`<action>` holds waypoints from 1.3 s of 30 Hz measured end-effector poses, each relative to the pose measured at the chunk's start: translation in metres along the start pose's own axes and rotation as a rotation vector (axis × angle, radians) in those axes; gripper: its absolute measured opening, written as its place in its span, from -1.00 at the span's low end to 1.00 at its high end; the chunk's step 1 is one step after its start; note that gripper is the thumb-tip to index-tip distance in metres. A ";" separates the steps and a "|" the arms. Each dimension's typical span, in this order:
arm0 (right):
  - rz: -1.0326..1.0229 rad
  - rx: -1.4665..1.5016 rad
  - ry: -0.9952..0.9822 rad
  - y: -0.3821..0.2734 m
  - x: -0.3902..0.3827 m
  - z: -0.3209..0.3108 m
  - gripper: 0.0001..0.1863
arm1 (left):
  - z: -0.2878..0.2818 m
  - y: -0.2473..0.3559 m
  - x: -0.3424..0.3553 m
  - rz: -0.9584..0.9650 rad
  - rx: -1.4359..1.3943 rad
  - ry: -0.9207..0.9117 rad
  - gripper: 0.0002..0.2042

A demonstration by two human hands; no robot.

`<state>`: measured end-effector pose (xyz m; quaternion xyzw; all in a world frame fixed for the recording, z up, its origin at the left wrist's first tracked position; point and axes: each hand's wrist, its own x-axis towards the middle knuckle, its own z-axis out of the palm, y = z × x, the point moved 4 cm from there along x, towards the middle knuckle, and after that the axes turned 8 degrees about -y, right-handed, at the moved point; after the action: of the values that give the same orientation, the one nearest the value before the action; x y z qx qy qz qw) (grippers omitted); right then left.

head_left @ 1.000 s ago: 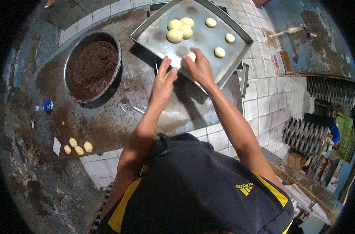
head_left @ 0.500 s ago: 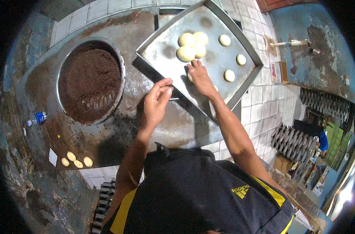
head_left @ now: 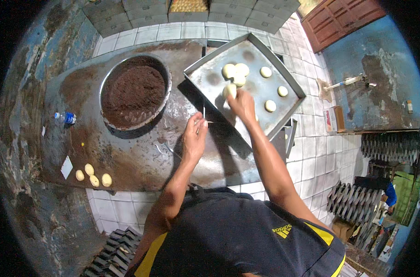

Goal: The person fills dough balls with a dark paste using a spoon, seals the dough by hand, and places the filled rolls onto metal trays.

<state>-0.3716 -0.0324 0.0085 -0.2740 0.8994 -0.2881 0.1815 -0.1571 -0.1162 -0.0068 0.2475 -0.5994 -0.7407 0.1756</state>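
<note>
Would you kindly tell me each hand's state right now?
Left hand: open, loosely curled, nothing visibly held.
Right hand: closed on a pale dough ball.

It's a near-black shirt (head_left: 228, 231), softly creased, and there's the yellow emblem (head_left: 282, 231), slanted bars with lettering! Right beside that emblem, a bright yellow panel (head_left: 322, 234), tapering to a point! Farther out from the emblem, a slim yellow edge (head_left: 341, 265)! Across the shirt from the emblem, another yellow panel (head_left: 151, 256)! Beyond the emblem, forearms (head_left: 284, 182) and hands (head_left: 194, 141), all bare!
</note>
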 end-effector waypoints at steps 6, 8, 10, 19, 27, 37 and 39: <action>-0.277 0.098 0.155 -0.018 -0.198 -0.048 -0.62 | 0.092 -0.011 -0.053 -0.182 -0.442 -0.191 -0.57; -0.364 0.304 0.337 -0.009 -0.238 -0.053 -0.75 | 0.111 -0.012 -0.076 -0.154 -0.334 -0.146 -0.54; -0.137 0.517 0.119 0.011 -0.266 -0.037 -0.73 | 0.114 -0.005 -0.095 -0.025 0.111 -0.044 -0.52; -0.110 1.000 -0.138 0.003 -0.319 0.017 -0.60 | 0.067 0.002 -0.166 0.114 0.081 -0.080 -0.50; -0.729 -0.041 -0.180 -0.082 -0.321 0.114 -0.73 | -0.057 -0.068 -0.242 -0.411 0.149 -0.091 -0.61; -0.525 -0.255 -0.252 -0.103 -0.144 0.268 -0.74 | -0.233 -0.015 -0.185 -0.137 -0.432 0.053 -0.44; -0.440 -0.137 -0.469 -0.129 -0.144 0.272 -0.75 | -0.276 0.003 -0.171 -0.148 -0.426 0.058 -0.39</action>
<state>-0.0772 -0.1485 -0.0960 -0.5323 0.7697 -0.1882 0.2980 0.1419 -0.2423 -0.0213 0.2691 -0.4042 -0.8541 0.1862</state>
